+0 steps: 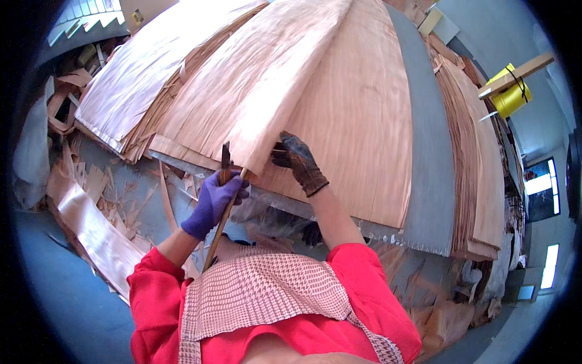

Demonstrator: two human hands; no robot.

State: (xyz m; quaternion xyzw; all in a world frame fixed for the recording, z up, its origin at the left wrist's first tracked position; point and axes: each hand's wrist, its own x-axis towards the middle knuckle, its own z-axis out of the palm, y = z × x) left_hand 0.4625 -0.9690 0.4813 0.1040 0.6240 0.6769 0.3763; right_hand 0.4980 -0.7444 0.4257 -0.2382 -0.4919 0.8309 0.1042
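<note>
My left hand, in a purple glove, is closed around a knife with a dark blade pointing up and a brownish handle. A thin wooden stick also runs through that grip, slanting from my apron up to the veneer's near edge. My right hand, in a dark, worn glove, has its fingers stretched toward the raised, curled edge of a veneer sheet. Whether the fingertips touch it I cannot tell. Beneath lies another flat veneer sheet on the stack.
More veneer stacks stand at the left and right, with a grey strip between. Veneer scraps litter the floor at left. A yellow bucket hangs by a wooden bar at the far right.
</note>
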